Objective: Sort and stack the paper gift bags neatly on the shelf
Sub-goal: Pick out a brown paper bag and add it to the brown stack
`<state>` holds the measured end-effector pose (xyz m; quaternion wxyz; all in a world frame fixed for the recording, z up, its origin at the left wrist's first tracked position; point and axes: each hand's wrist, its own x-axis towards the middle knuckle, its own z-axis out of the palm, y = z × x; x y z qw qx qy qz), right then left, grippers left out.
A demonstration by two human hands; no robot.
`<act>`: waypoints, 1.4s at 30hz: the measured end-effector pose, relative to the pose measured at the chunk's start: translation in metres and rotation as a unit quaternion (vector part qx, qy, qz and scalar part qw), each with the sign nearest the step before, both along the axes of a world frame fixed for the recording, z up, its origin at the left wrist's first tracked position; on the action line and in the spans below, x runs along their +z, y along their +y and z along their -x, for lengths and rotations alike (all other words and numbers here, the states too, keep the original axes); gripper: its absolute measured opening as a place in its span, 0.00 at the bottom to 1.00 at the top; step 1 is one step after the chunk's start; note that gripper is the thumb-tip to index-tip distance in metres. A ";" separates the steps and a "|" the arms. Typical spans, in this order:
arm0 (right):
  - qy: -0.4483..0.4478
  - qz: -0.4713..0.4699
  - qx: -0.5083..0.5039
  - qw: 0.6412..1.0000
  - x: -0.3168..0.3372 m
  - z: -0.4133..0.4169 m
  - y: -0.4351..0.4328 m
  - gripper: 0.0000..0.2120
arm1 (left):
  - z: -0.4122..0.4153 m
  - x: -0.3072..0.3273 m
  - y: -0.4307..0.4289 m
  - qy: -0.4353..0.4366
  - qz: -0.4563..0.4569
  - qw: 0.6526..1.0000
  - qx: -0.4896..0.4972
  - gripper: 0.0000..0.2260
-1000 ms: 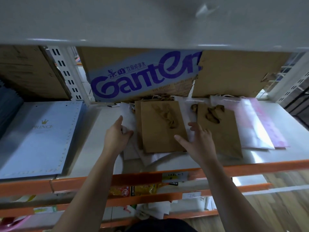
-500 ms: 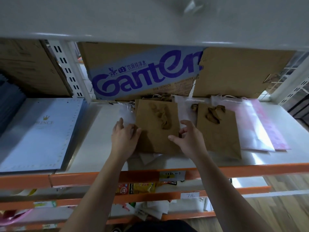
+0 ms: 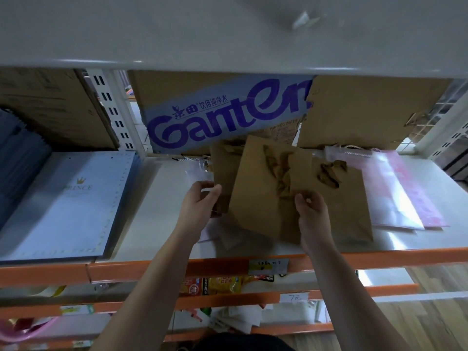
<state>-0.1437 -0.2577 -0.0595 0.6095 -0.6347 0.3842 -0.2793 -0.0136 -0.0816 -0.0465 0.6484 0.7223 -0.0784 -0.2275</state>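
A brown paper gift bag (image 3: 260,188) with twisted handles is lifted and tilted to the right above the white shelf (image 3: 162,214). My right hand (image 3: 312,214) pinches its lower right part. My left hand (image 3: 200,203) grips the edge of a second brown bag (image 3: 224,171) beneath it. A third brown bag (image 3: 347,198) lies flat to the right. Pale white bags (image 3: 225,236) lie partly hidden under the brown ones. Translucent white and pink bags (image 3: 395,193) lie at the far right.
A Ganten cardboard box (image 3: 222,115) and a plain carton (image 3: 367,112) stand at the shelf's back. A stack of light blue Prince bags (image 3: 63,203) fills the left bay behind a white upright (image 3: 119,115). An upper shelf (image 3: 228,34) hangs overhead; orange rails (image 3: 152,269) front lower shelves.
Both hands closed on the brown bags. The top brown bag has been lifted off its stack and swung to the right, over the neighbouring brown bag.
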 end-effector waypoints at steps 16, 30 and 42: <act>0.000 0.031 0.056 0.998 0.006 -0.042 0.034 0.14 | -0.045 0.016 0.119 -0.109 0.016 0.976 0.186 0.08; 0.067 -0.021 0.196 0.978 -0.008 -0.131 0.138 0.02 | -0.065 -0.003 0.224 -0.090 -0.019 0.958 0.271 0.11; 0.091 0.085 0.094 0.988 -0.012 -0.114 0.110 0.12 | -0.069 -0.010 0.195 -0.141 -0.070 0.970 0.183 0.09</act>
